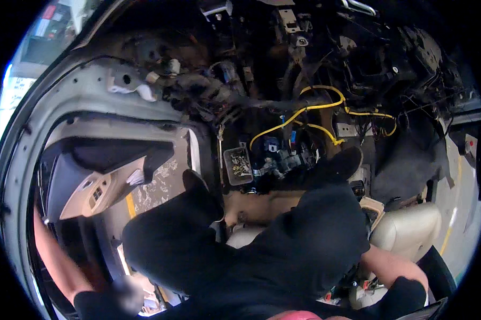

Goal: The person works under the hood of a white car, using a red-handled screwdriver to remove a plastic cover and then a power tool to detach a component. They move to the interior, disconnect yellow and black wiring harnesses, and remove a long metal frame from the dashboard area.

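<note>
My left forearm reaches up along the car's door opening at the left. It ends at the grey door frame (69, 98), and my left hand is out of sight there. At the right, my right hand (369, 258) is beside my bent leg; only its wrist end shows, and its fingers are hidden. Nearest to it are a cream seat (408, 229) and a beige-edged box-like part (372, 210). Between my legs and the stripped dashboard, a clear tray (237, 166) of small metal fasteners rests on the car floor.
A yellow cable (304, 109) loops across exposed wiring and brackets. Dark mechanical parts with blue connectors (273, 144) lie right of the tray. The open door's trim panel (104, 188) stands at the left. Grey carpet or lining (411, 160) bunches at the right.
</note>
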`<action>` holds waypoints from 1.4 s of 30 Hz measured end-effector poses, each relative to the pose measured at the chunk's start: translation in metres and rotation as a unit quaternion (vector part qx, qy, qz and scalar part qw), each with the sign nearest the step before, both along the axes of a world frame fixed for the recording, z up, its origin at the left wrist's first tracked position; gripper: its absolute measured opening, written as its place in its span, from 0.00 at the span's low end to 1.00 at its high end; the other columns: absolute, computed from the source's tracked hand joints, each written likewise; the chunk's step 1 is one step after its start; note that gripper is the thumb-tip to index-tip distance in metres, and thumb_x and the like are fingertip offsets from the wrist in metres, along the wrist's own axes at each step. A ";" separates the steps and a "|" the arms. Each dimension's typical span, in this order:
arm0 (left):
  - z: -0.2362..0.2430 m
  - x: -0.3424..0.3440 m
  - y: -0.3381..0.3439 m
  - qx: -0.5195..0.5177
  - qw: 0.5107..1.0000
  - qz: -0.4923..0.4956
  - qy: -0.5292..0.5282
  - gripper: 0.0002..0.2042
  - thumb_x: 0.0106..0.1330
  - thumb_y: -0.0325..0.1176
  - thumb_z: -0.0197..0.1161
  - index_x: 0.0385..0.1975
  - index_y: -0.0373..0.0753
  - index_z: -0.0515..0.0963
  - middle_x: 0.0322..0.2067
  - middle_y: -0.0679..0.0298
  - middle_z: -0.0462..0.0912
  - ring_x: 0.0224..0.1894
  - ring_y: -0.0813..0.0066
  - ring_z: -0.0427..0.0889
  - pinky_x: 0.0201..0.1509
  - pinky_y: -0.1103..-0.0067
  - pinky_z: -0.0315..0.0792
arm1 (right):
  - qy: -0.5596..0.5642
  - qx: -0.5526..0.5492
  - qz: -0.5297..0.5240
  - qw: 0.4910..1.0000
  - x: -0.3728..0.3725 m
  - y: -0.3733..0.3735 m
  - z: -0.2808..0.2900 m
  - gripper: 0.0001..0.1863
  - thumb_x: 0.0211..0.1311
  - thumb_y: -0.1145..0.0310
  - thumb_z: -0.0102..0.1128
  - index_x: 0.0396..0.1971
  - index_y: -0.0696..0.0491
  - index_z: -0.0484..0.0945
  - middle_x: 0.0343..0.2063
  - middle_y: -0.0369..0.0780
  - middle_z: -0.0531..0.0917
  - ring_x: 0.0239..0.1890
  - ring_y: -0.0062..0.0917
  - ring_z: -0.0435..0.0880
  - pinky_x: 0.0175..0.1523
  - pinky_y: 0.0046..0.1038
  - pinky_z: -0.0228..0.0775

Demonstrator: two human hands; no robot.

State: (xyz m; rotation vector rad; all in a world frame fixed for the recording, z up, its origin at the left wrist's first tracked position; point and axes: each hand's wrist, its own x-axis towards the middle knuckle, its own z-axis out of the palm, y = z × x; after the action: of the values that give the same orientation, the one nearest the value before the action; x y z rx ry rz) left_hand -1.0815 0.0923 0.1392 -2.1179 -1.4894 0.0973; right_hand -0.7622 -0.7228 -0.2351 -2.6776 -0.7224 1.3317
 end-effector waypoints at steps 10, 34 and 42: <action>-0.015 -0.047 0.043 0.004 0.990 0.132 0.050 0.27 0.74 0.48 0.58 0.64 0.35 0.75 0.63 0.47 0.76 0.64 0.48 0.76 0.69 0.64 0.68 | 0.053 -0.070 -0.049 0.995 0.011 -0.005 0.022 0.14 0.65 0.66 0.62 0.45 0.58 0.82 0.40 0.49 0.88 0.44 0.40 0.87 0.49 0.39 0.78; -0.266 0.347 -0.321 -0.412 0.732 -0.543 -0.006 0.40 0.58 0.43 0.77 0.70 0.39 0.68 0.69 0.48 0.71 0.71 0.49 0.69 0.75 0.63 0.64 | 0.189 0.352 -0.384 0.832 0.169 0.162 -0.004 0.20 0.68 0.66 0.65 0.56 0.59 0.78 0.46 0.45 0.87 0.48 0.29 0.87 0.52 0.30 0.78; -0.301 0.373 -0.358 -0.432 0.780 -0.452 0.024 0.18 0.63 0.42 0.68 0.49 0.41 0.81 0.41 0.52 0.88 0.45 0.49 0.86 0.49 0.57 0.79 | -0.272 0.397 -0.002 0.877 0.180 0.172 0.017 0.29 0.60 0.68 0.69 0.61 0.56 0.73 0.60 0.50 0.76 0.65 0.45 0.73 0.70 0.40 0.65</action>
State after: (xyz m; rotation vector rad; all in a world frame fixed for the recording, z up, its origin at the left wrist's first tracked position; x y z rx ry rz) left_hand -0.7090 -0.2657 -0.1620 -3.2886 -0.1793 0.5478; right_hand -0.5818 -0.5510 -0.2180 -2.2908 -1.0165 0.1317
